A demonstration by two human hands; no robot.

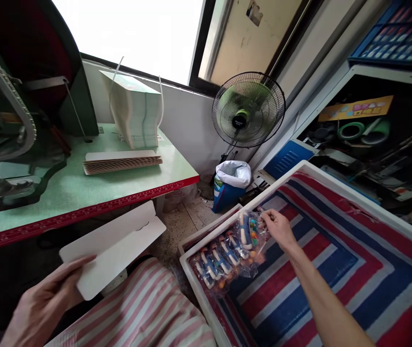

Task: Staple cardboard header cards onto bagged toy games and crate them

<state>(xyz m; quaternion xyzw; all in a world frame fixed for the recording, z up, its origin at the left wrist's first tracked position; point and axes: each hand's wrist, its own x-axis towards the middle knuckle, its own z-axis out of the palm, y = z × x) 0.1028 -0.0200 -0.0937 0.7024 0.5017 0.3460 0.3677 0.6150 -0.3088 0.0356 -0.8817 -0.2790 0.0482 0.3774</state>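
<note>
My left hand (52,291) is closed on one end of a creased white card (119,246), held over my lap with a small cut near its far end. At the upper right, my right hand (278,229) pinches the edge of a clear plastic packet (248,231) with a blue and cream item and small coloured bits inside; its exact kind is unclear. Directly beside it, several similar packets (217,262) lie in a row along the near-left side of a white-rimmed bin (197,294). Red, blue and white striped fabric (303,274) lines this bin.
On the green table (177,176) rest a pile of folded cards (122,163) and a tall strapped stack (144,115). A machine (6,183) occupies its left side. Beyond are a standing fan (242,113), a blue bag with white liner (232,185) and a cluttered shelf (363,130).
</note>
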